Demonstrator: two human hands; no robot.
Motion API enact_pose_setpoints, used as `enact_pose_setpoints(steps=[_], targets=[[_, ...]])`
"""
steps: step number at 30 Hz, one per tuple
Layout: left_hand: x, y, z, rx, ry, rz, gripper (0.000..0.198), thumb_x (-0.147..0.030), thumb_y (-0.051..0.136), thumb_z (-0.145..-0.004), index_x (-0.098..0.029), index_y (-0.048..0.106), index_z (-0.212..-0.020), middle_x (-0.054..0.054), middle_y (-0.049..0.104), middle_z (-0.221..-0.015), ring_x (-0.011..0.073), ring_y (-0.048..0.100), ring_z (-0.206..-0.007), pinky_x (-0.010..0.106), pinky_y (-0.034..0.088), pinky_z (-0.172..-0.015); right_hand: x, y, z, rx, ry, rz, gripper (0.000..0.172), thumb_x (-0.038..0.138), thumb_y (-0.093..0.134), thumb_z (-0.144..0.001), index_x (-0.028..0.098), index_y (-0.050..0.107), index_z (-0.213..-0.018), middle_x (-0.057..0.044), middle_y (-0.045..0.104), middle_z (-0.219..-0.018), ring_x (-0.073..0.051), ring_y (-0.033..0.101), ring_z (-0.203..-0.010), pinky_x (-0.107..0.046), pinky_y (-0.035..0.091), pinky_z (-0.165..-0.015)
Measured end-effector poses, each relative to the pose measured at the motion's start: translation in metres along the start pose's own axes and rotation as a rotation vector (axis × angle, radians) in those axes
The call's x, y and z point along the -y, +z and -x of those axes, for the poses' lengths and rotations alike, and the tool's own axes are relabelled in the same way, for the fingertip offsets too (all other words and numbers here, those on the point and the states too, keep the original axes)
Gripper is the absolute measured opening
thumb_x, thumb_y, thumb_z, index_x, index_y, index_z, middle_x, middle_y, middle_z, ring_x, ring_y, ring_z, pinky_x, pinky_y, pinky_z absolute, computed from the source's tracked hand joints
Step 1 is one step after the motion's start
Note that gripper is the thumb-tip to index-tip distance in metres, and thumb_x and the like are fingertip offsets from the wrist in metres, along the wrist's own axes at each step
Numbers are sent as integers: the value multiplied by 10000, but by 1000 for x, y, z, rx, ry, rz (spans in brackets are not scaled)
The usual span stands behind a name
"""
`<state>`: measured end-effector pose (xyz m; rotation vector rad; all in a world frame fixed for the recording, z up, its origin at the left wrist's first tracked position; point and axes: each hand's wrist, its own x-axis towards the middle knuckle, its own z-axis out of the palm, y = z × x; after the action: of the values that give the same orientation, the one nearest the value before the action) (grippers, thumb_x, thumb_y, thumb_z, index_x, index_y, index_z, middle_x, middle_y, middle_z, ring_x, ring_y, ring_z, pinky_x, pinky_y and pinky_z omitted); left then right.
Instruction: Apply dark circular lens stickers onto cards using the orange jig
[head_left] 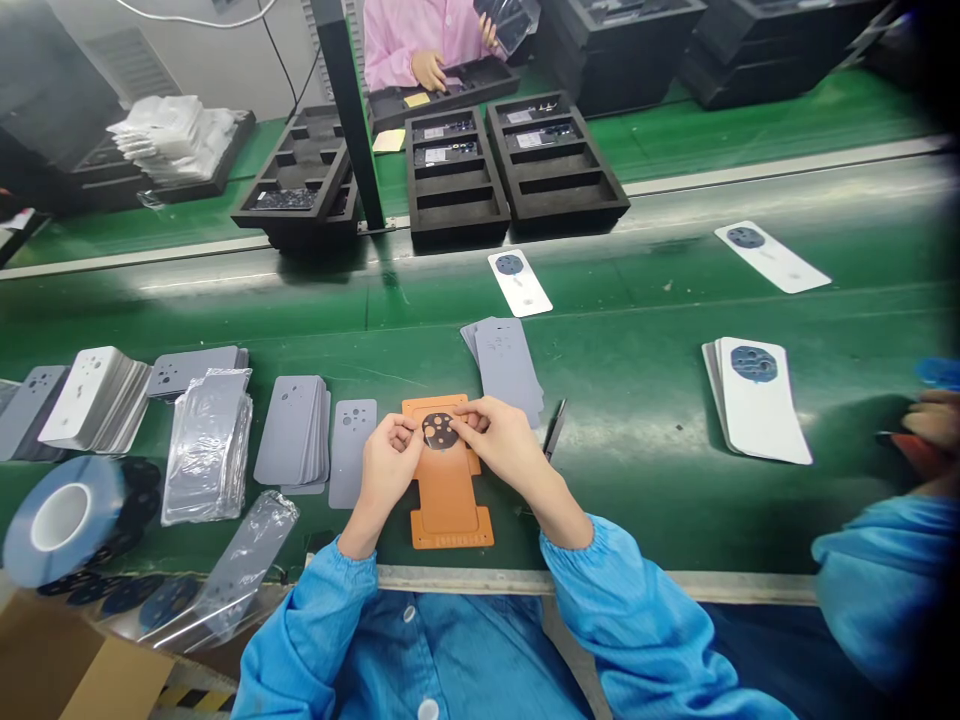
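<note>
My left hand [390, 470] and my right hand [506, 448] meet over an orange fixture plate [448, 495] at the front edge of the green bench. Between them is a black round adhesive sticker [439, 431] with several round holes, over the upper part of the plate. Fingertips of both hands are closed at its left and right edges. Whether it touches the plate I cannot tell. Just left of my left hand lies a grey phone-shaped sheet [352, 450] with holes. Beyond my right hand are a stack of grey sheets [508, 360] and a dark slim tool [554, 430].
Left are stacked grey sheets [291, 430], white sheets [94, 395], plastic-wrapped sheets [206, 450] and a blue-edged sticker roll [64, 520]. White sheets with round stickers [765, 410] lie right. Black trays [457, 205] stand behind. Co-workers' hands show across [429, 70] and at right.
</note>
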<state>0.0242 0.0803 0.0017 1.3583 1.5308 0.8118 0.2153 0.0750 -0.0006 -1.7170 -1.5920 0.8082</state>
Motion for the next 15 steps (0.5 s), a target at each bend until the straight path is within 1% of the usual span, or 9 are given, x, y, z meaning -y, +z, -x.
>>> enact_pose_setpoints(steps=[6,10,15], targets=[[3,1,1,-12,-3,16,131,-282,671,-801,-181,621,-867,-26,571,-666,98,445,-552,213,369,-557,-3,3,0,-15,-37,14,110,275,694,-861,199,742,-924,-23,672,-786,-168,645,-673,-308,526,-677],[6,1,1,-23,4,40,132,-285,666,-812,-176,630,-878,-23,567,-673,99,463,-573,210,385,-578,-4,3,-1,-14,-57,23,92,252,701,-855,212,748,-924,-18,668,-804,-156,635,-659,-298,522,-676],[5,1,1,-14,1,43,153,-303,675,-814,-175,632,-885,-27,559,-662,100,459,-572,210,382,-570,-2,3,0,-16,-51,32,74,226,716,-851,203,749,-913,-10,653,-775,-159,636,-673,-293,516,-684]])
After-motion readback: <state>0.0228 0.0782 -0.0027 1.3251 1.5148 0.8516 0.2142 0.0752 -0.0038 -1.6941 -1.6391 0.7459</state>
